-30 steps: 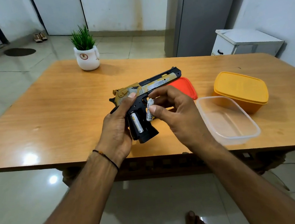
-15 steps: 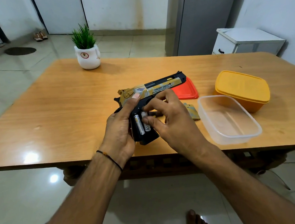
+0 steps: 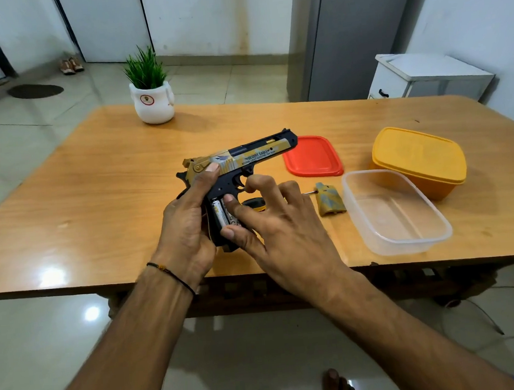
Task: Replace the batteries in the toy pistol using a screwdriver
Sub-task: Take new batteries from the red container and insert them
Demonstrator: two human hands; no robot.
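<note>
My left hand point(image 3: 187, 229) grips the black and gold toy pistol point(image 3: 246, 161) by its handle, thumb up on the slide, holding it above the table. The handle's side is open and two white batteries point(image 3: 222, 212) lie in it side by side. My right hand point(image 3: 283, 226) has its thumb and forefinger pressing on the right-hand battery, other fingers spread. The gold grip cover point(image 3: 330, 199) lies on the table right of my hand. A black and yellow screwdriver point(image 3: 255, 202) lies behind my right fingers, mostly hidden; its metal tip shows near the cover.
On the wooden table point(image 3: 93, 190): a red lid point(image 3: 313, 155), an empty clear plastic container point(image 3: 394, 210) near the front edge, a closed yellow box point(image 3: 417, 159) at the right, and a potted plant point(image 3: 150, 89) at the far edge. A white cabinet point(image 3: 425, 76) stands beyond.
My right hand brought the second battery from beside the handle down into the compartment and now presses it flat next to the first. The pistol stayed in my left hand.
</note>
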